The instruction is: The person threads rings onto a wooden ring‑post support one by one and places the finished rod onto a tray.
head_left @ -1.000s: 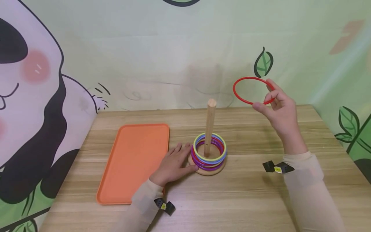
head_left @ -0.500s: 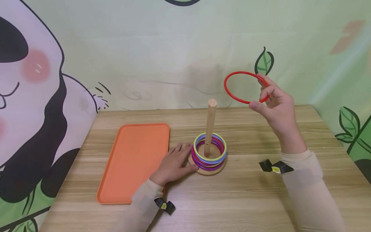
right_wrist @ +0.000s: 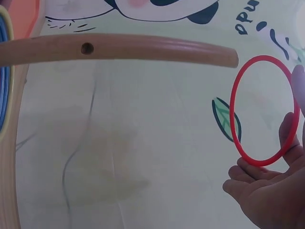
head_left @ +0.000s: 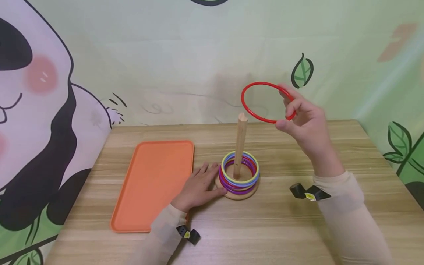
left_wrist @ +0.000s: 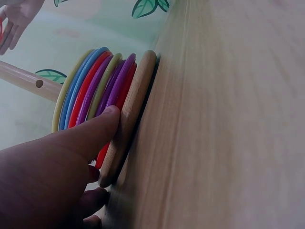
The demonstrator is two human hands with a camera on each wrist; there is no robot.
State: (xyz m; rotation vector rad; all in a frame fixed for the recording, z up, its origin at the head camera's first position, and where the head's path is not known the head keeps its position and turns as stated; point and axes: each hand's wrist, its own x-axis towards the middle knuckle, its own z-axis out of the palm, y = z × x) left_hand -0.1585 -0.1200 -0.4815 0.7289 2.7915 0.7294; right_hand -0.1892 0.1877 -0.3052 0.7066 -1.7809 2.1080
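My right hand (head_left: 308,127) pinches a thin red ring (head_left: 260,84) by its right side, held tilted in the air. In the head view the ring's left edge is just up and right of the top of a wooden peg (head_left: 240,143). The right wrist view shows the red ring (right_wrist: 234,95) beyond the peg's tip. Around the peg's foot lies a stack of coloured rings (left_wrist: 78,86), yellow-green on top, on a round wooden base (head_left: 236,197). My left hand (head_left: 198,187) rests beside the base, fingers spread and thumb touching the lower rings.
An orange tray (head_left: 159,176) lies on the wooden table (head_left: 265,228) left of the stand, partly under my left forearm. A wall cloth (head_left: 185,66) with a panda and leaves stands behind the table's back edge.
My right hand has carried the red ring leftward, from right of the peg to beside its top. The left hand, the stand and the tray have stayed put.
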